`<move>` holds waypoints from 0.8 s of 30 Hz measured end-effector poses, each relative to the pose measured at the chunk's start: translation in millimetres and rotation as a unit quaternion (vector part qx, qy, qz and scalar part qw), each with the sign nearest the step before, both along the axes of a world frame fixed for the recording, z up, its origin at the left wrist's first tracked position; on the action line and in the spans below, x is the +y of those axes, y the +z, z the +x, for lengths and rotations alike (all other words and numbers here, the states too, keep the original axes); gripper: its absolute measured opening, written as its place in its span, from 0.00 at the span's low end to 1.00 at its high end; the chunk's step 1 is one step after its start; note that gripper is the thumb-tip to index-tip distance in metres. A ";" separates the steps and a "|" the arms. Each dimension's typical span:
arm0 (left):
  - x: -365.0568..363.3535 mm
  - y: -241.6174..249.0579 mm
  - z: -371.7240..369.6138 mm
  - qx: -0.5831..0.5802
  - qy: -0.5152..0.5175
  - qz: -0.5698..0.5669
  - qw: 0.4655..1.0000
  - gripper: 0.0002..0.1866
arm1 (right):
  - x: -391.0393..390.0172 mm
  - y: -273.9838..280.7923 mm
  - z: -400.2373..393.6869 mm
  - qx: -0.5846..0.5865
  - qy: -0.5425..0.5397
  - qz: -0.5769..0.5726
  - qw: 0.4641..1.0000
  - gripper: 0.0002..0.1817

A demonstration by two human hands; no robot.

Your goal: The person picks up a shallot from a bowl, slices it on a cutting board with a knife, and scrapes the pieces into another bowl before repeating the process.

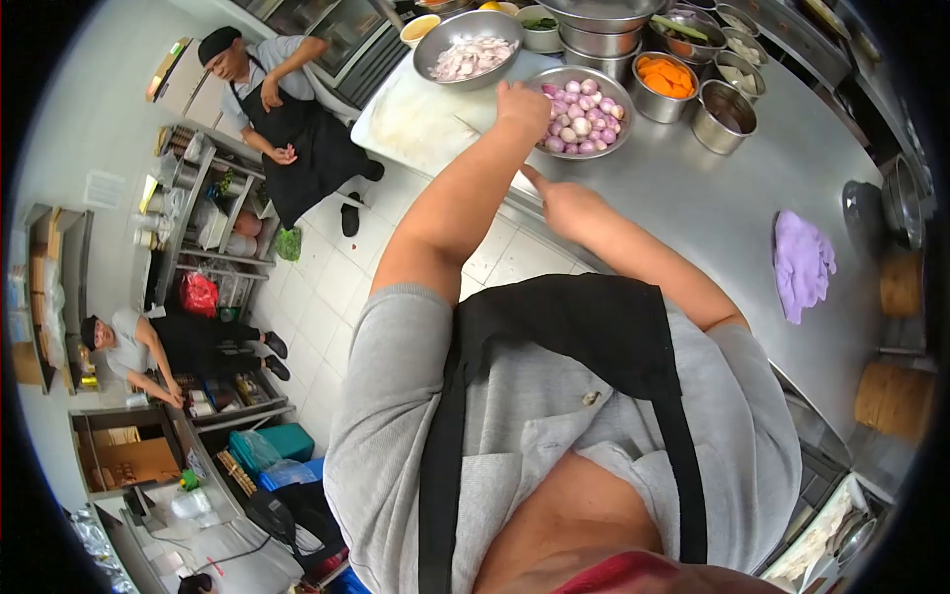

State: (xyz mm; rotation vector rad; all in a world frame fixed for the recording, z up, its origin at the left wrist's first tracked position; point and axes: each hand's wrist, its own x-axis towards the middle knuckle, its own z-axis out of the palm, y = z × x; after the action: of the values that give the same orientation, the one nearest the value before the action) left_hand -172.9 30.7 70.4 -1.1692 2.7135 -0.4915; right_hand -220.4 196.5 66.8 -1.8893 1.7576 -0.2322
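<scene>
My left hand [522, 107] is at the left rim of a steel bowl [621, 139] of peeled shallots [582, 124]. Its fingers are curled, and what they hold is hidden. Below it, at the counter's near edge, my right hand [571, 208] is closed with the index finger stretched forward. It appears to grip a knife; a thin blade [465, 126] shows beyond my left forearm, which hides its middle. Under the blade lies a white cutting board [408, 124]. A second steel bowl [426, 61] at its far side holds sliced shallots [473, 59].
Steel containers, one with cut carrots [665, 77], crowd the counter's back. A purple cloth [802, 265] lies on the steel counter [683, 198] at right. One person in a black apron [309, 153] stands at left; another person [183, 346] is by the shelves [213, 213].
</scene>
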 end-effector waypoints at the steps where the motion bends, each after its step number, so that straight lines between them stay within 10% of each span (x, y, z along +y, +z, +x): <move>1: -2.8 5.3 6.9 0.001 0.009 0.001 1.000 0.12 | -0.7 0.5 1.1 0.004 -0.008 0.007 1.000 0.43; 8: -64.0 14.9 137.2 0.425 0.166 0.135 0.879 0.13 | -1.7 -13.2 -8.6 -0.115 -0.021 -0.031 0.993 0.34; 24: -45.4 -18.7 197.6 0.440 0.276 0.074 0.851 0.10 | -17.4 -9.9 -6.7 -0.141 -0.040 -0.015 0.989 0.34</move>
State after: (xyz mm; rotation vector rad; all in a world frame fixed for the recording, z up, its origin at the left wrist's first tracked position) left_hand 24.7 -14.7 51.7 -2.4625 2.6836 0.4541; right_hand -227.1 179.1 56.9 -1.7119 1.6458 -0.5310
